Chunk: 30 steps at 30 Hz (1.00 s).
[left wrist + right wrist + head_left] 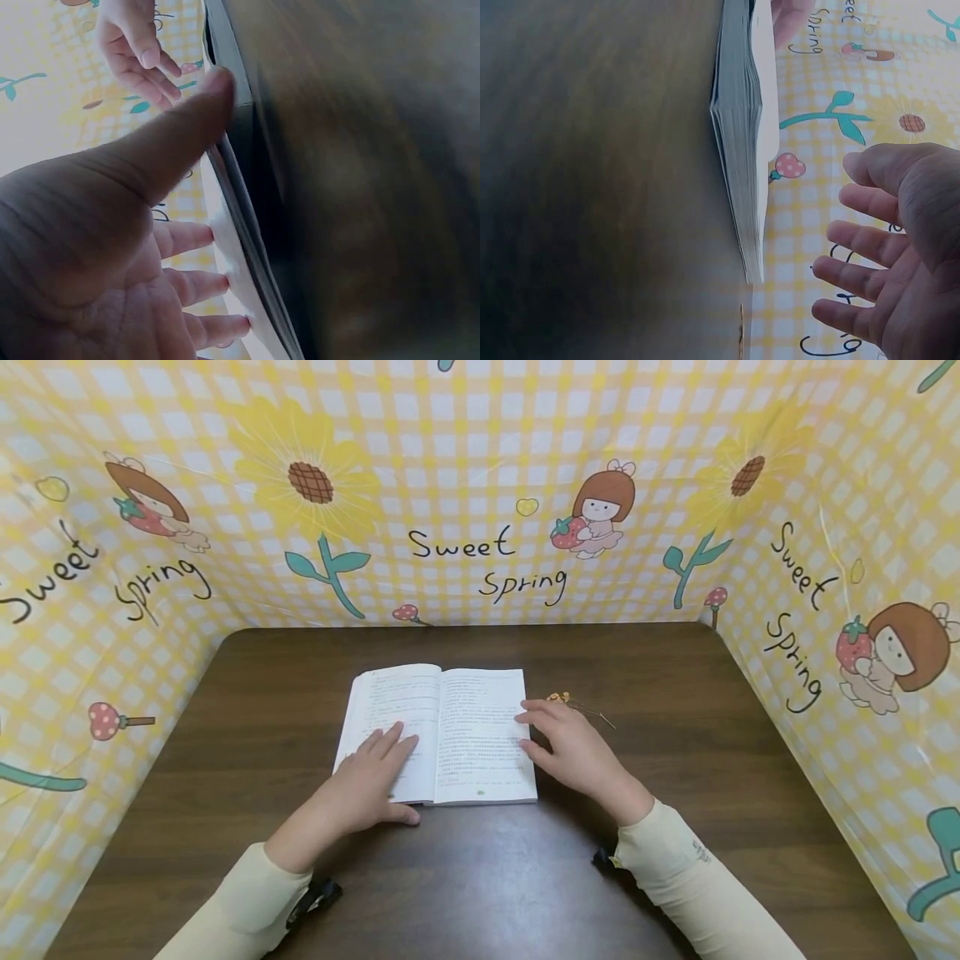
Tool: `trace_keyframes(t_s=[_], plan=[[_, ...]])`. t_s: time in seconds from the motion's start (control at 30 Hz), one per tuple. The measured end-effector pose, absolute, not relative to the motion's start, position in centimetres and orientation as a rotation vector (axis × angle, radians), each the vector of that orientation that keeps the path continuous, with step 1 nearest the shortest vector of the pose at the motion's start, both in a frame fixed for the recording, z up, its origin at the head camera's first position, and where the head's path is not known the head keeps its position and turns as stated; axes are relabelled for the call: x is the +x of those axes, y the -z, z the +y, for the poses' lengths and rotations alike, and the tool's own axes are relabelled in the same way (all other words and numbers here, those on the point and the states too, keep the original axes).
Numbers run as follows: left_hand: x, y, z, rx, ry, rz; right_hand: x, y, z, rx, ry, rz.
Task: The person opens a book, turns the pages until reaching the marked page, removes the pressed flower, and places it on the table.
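An open book (480, 727) lies flat on the dark wooden table, its printed pages facing up. My left hand (367, 781) rests on the left page with fingers spread, the thumb out past the book's lower edge. In the left wrist view its fingertips (238, 325) touch the page. My right hand (573, 747) hovers by the right page's outer edge, fingers apart and relaxed. The right wrist view shows that hand (885, 247) raised above the level of the book (739, 135), holding nothing. Just beyond it lies a small sprig of dried yellow flowers (558, 697).
The brown table (637, 660) is enclosed at the back and both sides by a yellow checked cloth (465, 460) printed with sunflowers and lettering. The sprig's thin stem (600, 717) points right, away from the book. Dark bands (311, 902) sit at the sleeve cuffs.
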<state>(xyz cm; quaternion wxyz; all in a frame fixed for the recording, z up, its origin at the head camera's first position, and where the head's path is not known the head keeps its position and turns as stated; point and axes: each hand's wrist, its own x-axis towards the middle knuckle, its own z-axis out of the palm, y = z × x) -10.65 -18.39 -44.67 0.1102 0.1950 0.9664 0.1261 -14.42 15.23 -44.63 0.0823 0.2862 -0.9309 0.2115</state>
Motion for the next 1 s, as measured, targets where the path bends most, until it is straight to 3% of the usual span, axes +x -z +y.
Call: trace_keyframes(t_s=[0.43,0.77,1.0], plan=[[-9.7,44.9,-18.9,0.712,-0.303,2.956,-14.0,45.0,14.8,0.886,-0.675,-2.786],[-9.1,44.0,-19.1,0.989,-0.132,3.231,-13.6,44.7,14.4,0.886,-0.855,-2.795],[-8.8,43.6,-19.1,0.909,-0.161,3.385,-13.6,44.7,14.3,0.876,-0.98,-2.784]])
